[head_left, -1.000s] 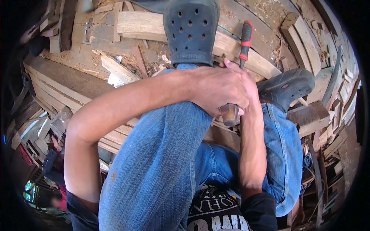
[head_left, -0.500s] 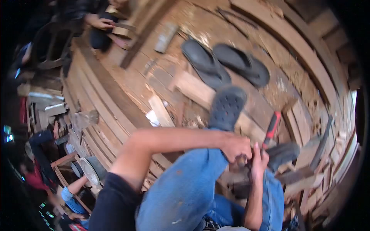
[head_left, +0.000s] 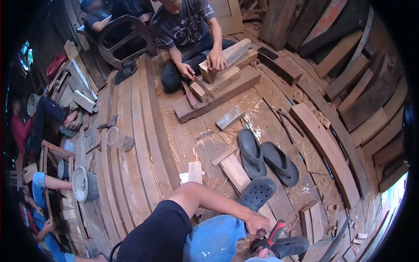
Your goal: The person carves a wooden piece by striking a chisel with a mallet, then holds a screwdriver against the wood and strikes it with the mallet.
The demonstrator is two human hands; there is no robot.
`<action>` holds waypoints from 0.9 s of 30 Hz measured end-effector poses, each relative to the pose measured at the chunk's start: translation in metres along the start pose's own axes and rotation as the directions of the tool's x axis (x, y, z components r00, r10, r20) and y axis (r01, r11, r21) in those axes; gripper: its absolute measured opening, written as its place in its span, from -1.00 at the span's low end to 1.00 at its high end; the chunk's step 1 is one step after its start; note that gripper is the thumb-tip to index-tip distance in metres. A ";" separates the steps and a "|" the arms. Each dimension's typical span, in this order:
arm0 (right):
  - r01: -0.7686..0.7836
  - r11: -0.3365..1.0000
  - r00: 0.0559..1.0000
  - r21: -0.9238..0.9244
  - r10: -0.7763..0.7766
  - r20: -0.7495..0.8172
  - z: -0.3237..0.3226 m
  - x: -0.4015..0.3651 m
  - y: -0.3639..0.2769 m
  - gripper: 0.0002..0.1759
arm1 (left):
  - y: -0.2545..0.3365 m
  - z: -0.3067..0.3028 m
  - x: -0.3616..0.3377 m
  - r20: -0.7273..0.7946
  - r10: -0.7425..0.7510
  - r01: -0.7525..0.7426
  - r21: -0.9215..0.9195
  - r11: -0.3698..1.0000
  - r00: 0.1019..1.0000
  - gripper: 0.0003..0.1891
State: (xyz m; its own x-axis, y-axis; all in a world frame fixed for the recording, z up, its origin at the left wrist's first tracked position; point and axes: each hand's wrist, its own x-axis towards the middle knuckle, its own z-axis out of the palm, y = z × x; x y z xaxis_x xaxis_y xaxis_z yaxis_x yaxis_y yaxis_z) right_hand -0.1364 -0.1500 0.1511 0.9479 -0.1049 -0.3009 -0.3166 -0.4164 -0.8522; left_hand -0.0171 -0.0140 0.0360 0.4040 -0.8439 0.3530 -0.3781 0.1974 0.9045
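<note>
My left hand [head_left: 256, 223] is closed around a brown wooden handle [head_left: 261, 233], whose rounded end points toward me. What that handle belongs to is hidden. Just below, only a small part of my right hand [head_left: 263, 252] shows, at the lower end of a tool with a red-and-black handle [head_left: 276, 231]. The tool slants up and to the right; its working end cannot be made out. Both hands are close together by my knee in blue jeans [head_left: 214, 240]. Beside them are my dark clogs, one clog [head_left: 258, 194] above the hands and the other clog [head_left: 291, 246] to their right.
Black flip-flops [head_left: 252, 153] lie ahead on the plank floor among shavings. Beyond them a co-worker [head_left: 187, 30] holds a wooden block [head_left: 231, 54] over stacked beams. Long planks [head_left: 126, 166] run along the left, near a bucket [head_left: 91, 185]. A curved beam [head_left: 325, 155] lies right.
My view has tilted up, so the co-worker now shows and my hands appear lower. My right hand is now mostly hidden. The red-and-black handle sits closer to my left hand.
</note>
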 end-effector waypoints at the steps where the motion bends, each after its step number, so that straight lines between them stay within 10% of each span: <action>1: 0.009 1.000 1.000 -0.026 -0.009 0.008 0.002 0.001 -0.002 -0.51 | 0.000 0.000 0.001 -0.015 -0.002 0.001 -0.024 1.000 1.000 -0.79; 7: 0.034 0.988 0.999 -0.148 -0.028 0.040 0.006 0.002 -0.004 -0.53 | 0.000 0.003 -0.001 0.001 -0.212 0.211 -0.089 0.973 0.977 -0.79; 27: 0.078 0.959 0.995 -0.271 -0.057 0.083 0.006 -0.003 -0.009 -0.58 | -0.002 0.000 0.000 -0.026 -0.056 0.056 0.014 0.998 0.998 -0.76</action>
State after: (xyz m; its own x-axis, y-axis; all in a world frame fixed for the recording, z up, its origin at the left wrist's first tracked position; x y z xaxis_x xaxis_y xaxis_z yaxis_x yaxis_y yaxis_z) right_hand -0.1370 -0.1402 0.1572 0.9582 -0.0057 -0.2859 -0.2202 -0.6527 -0.7249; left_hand -0.0165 -0.0147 0.0348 0.4461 -0.8403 0.3079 -0.3662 0.1425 0.9196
